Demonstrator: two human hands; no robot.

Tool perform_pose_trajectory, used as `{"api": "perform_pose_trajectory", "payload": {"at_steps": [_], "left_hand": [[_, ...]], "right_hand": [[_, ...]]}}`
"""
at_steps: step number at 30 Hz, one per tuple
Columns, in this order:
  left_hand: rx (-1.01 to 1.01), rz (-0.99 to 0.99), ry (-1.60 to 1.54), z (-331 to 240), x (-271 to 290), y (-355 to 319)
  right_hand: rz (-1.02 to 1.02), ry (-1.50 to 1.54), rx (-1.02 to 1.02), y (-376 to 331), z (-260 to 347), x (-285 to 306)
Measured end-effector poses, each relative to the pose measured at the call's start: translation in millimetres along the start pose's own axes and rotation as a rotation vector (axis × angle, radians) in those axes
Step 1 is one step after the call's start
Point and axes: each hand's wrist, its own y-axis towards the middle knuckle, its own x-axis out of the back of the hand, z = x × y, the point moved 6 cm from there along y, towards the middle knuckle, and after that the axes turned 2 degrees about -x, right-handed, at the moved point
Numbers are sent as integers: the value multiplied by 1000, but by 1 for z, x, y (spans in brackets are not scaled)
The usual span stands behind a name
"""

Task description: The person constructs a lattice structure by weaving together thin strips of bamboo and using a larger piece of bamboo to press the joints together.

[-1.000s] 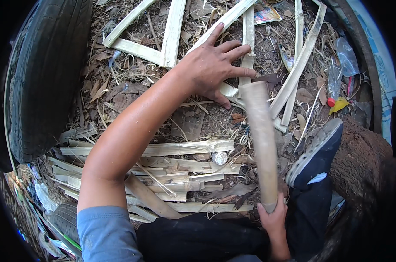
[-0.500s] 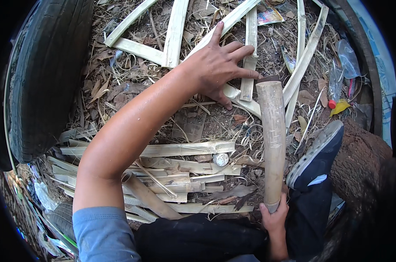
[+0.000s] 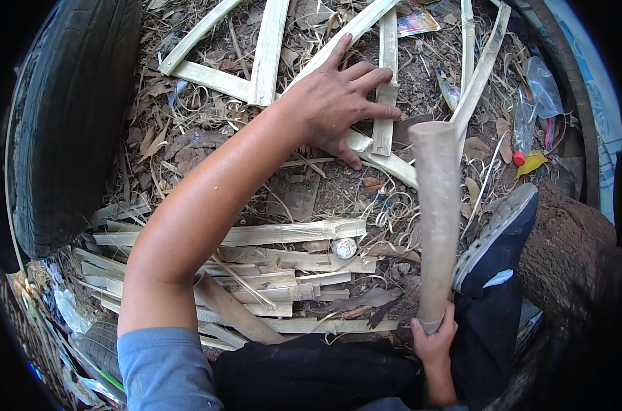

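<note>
My left hand [image 3: 342, 106] reaches across with its fingers spread wide. It lies over a pale split bamboo strip [image 3: 383, 14], the index finger resting along it. A shorter bamboo slat [image 3: 383, 130] lies just beyond the fingertips. My right hand [image 3: 436, 340], at the lower right, is wrapped round the narrow end of a thick, club-shaped bamboo stick [image 3: 439, 226]. The stick points away from me, its wide end blurred by motion. Beside that end a dark flat piece [image 3: 412, 130] shows in part; its kind is unclear.
Several split bamboo pieces [image 3: 297, 233] lie stacked near my legs, with a small round can-like object [image 3: 344, 247] beside them. A tyre [image 3: 75, 123] stands at the left. My shoe [image 3: 492, 236], a brown rock-like mound [image 3: 571, 240] and a plastic bottle [image 3: 521, 133] are at the right.
The wide end of the bamboo stick has swung slightly right and is now blurred. My left hand stays over the strip; the whole view has shifted a little.
</note>
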Motion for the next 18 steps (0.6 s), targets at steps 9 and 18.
{"api": "perform_pose_trajectory", "payload": {"at_steps": [9,18], "left_hand": [[3,9,9,-4,-2,0],[-9,3,31,-4,-3,-2]], "right_hand": [[-100,108,38,-13,21,7],[48,-45,-128,-5,12,1]]}}
